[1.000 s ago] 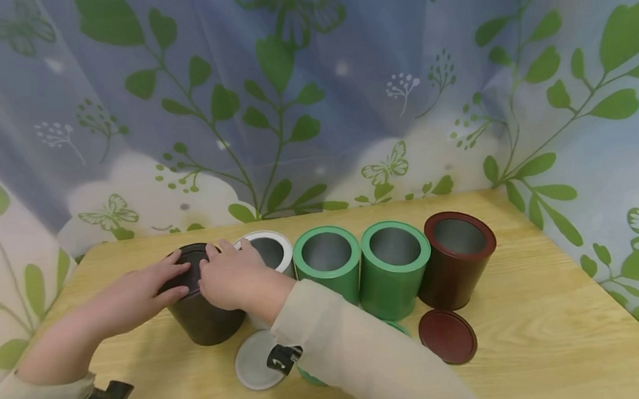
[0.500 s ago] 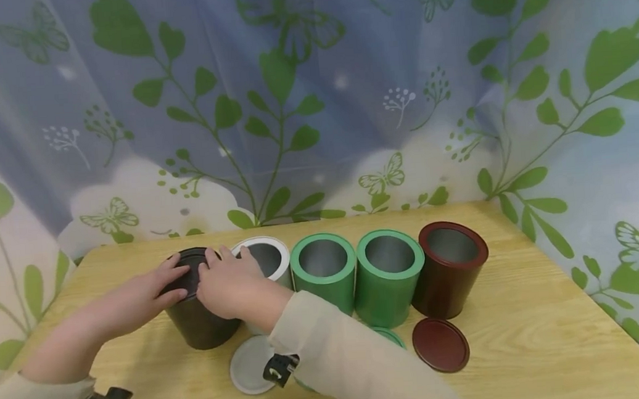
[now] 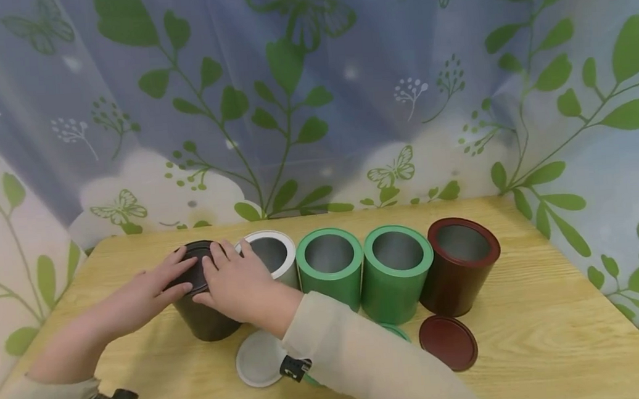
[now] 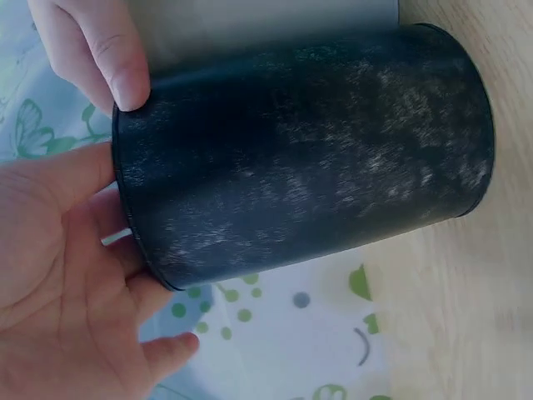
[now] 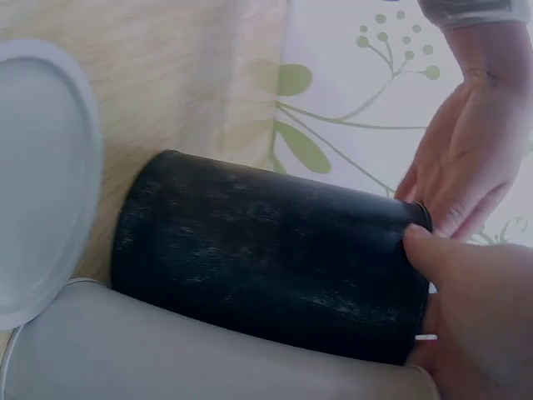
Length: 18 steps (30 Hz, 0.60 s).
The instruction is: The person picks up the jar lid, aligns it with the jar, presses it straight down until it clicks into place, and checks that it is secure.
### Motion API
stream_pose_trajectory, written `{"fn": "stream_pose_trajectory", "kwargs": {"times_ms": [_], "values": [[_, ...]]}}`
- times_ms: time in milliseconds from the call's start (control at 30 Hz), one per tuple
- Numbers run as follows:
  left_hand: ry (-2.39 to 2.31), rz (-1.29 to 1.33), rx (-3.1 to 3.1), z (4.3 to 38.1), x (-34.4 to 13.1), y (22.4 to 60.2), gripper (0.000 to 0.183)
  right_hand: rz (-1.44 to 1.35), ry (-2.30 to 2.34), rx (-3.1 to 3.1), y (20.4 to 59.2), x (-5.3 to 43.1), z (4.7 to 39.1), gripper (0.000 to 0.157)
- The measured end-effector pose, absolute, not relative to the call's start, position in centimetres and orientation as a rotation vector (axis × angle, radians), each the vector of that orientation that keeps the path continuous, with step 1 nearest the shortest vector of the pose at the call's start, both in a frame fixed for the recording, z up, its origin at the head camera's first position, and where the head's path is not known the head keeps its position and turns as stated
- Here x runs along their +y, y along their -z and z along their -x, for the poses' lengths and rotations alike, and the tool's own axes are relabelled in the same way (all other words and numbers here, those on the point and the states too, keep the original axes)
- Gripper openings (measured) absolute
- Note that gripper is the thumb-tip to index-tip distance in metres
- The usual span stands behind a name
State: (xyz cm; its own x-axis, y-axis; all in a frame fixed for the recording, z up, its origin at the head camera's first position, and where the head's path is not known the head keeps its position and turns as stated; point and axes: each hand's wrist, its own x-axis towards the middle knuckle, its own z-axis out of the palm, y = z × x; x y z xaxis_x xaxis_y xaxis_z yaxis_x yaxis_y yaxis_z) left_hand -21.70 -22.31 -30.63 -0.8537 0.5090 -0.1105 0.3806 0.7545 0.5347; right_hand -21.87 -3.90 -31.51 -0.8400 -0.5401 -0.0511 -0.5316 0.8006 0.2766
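A black tin (image 3: 208, 321) stands upright at the left end of a row of tins, with a black lid (image 3: 195, 271) on its top. My left hand (image 3: 143, 298) rests on the lid's left side, fingers spread and fairly straight. From the right, my right hand (image 3: 242, 285) lays its fingers over the lid's other side. In the right wrist view, the right thumb (image 5: 429, 250) touches the tin's upper edge. The fingers cover part of the lid, so its fit all round is hidden. Beside the black tin is a topless white tin (image 3: 289, 274), partly behind my right hand.
Two topless green tins (image 3: 332, 290) (image 3: 390, 299) and a topless dark red tin (image 3: 454, 289) continue the row. In front lie a white lid (image 3: 258, 361), a dark red lid (image 3: 448, 344) and green lid (image 3: 398, 331) edges, partly under my right sleeve. A patterned curtain hangs behind the table.
The head view has shifted slightly. My right hand has turned a little on the lid, its fingers now lying flatter and its thumb showing; the left hand stays nearly in place.
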Motion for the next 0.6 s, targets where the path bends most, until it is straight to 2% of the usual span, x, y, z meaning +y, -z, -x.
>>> {"fn": "stream_pose_trajectory", "kwargs": {"times_ms": [233,600], "values": [[-0.752,-0.717,2.727,21.9,-22.6,30.8,0.058,-0.935,0.451,-2.895,31.7,-3.3,21.5,0.068],[-0.569,-0.761,2.971,20.8,-21.7,31.5,0.051,-1.248,0.306,-2.750,31.6,2.5,18.8,0.068]]}}
